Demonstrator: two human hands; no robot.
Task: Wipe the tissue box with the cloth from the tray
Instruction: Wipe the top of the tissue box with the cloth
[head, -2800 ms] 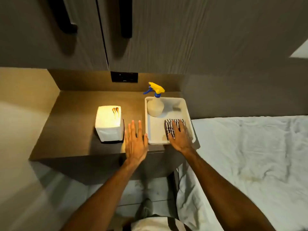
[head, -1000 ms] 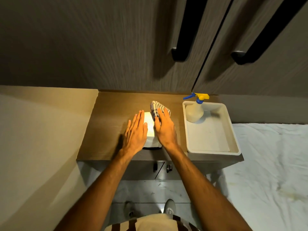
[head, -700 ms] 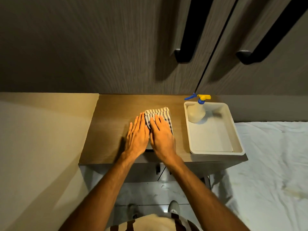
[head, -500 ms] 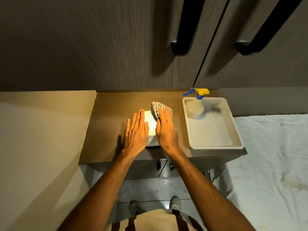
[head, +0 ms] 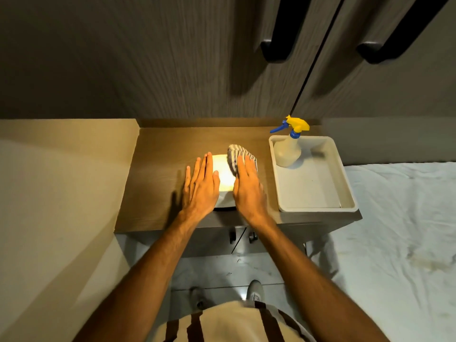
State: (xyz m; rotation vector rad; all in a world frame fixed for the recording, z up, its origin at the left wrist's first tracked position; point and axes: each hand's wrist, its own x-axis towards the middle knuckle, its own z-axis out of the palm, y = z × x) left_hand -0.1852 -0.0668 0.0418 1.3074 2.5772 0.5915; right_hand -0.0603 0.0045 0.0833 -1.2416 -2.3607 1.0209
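The white tissue box [head: 224,176] stands on the wooden bedside table [head: 158,183], brightly lit on top. My left hand [head: 201,186] lies flat against its left side, fingers stretched out. My right hand [head: 248,187] presses the striped cloth [head: 238,154] onto the box's right top edge; the cloth bunches out past my fingertips. The white tray [head: 345,191] to the right holds no cloth.
A spray bottle [head: 287,151] with a yellow and blue head stands in the tray's far left corner. Dark cupboard doors with black handles [head: 278,40] hang above. A bed with a white sheet [head: 404,230] lies to the right. A beige wall borders the table's left.
The cloth left the tray in my right hand and came onto the box. Over the last second it swept left across the top, then back to the right edge.
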